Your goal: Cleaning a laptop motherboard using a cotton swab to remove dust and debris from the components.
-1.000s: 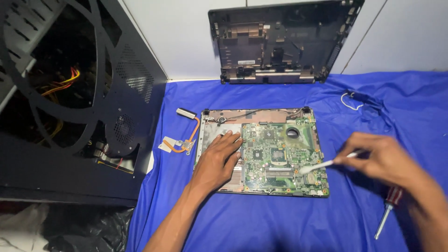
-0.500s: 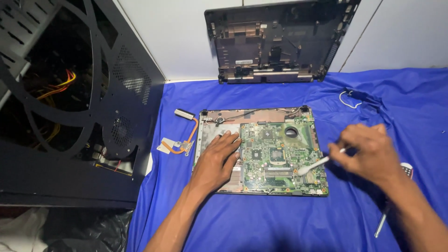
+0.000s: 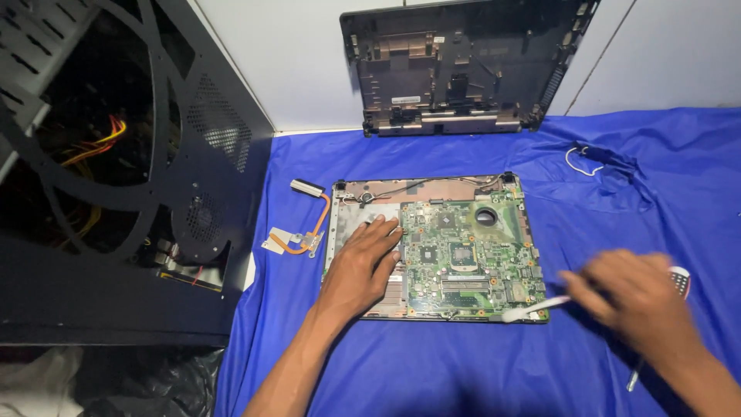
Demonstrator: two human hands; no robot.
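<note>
Pressing our flat, open left hand (image 3: 361, 266) on the green laptop motherboard (image 3: 463, 247), we grip a white brush (image 3: 532, 309) in our blurred, closed right hand (image 3: 629, 297) at its near-right corner.

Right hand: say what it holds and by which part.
The right hand holds a thin white brush-like tool by its rear end; the pale tip reaches the circuit board's lower right edge. The hand is blurred, so the exact grip is unclear.

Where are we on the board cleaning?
Done: case shell off against the wall, heatsink out on the cloth. In hand: left hand steadies the board; right hand works a brush at its near-right edge. Left: cannot tell how much board remains.
</note>
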